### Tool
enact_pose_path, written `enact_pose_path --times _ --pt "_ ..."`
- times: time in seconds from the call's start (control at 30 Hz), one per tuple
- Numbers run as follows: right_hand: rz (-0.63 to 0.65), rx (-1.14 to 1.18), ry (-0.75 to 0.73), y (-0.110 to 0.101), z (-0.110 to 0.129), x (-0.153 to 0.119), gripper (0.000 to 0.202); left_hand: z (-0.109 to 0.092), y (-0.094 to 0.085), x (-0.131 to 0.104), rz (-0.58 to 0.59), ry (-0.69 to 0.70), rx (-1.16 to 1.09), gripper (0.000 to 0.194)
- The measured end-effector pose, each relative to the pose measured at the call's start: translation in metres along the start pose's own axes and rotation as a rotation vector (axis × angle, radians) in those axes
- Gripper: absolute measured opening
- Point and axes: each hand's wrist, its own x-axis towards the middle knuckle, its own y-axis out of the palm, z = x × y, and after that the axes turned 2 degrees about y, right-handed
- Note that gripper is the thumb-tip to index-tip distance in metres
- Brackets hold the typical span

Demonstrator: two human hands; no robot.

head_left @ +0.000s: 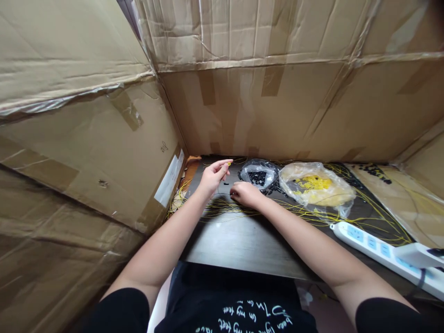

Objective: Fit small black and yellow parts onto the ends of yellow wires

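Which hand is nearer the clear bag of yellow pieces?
Right. The right hand is to the left of the clear bag of yellow pieces; the left hand is farther left, beyond the right hand.

Beyond the fingers [222, 163] a tall cardboard wall [305, 111] rises, banded with brown tape strips [272, 82]. Left of the fingers, another cardboard panel [86, 143] bears a white paper sheet [169, 180]. Well right of the fingers and nearer the camera lies a white power strip [376, 247] with a white plug [418, 255] on it. Below the fingers spreads a grey tabletop [255, 240].
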Motion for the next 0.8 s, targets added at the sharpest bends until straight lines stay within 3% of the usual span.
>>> enact_pose_path --times 0.07,0.17,0.4,0.67,0.8 --pt "-0.016 -0.004 0.002 0.001 0.002 -0.002 0.012 0.017 -0.007 -0.014 -0.066 -0.052 -0.079 0.046" --pt "-0.088 0.041 0.018 0.002 0.001 -0.004 0.01 0.027 -0.015 -0.027 -0.091 -0.101 -0.107 0.045" --pt "-0.315 0.417 0.12 -0.001 -0.007 -0.014 0.007 0.018 -0.02 -0.033 -0.051 -0.102 -0.034 0.044" --pt "-0.485 0.486 0.21 -0.007 -0.029 -0.031 0.019 0.018 -0.012 -0.036 -0.031 -0.113 0.032 0.042" --pt "-0.594 0.487 0.169 -0.014 -0.023 -0.039 0.022 0.019 -0.008 -0.038 -0.014 -0.124 0.047 0.04"
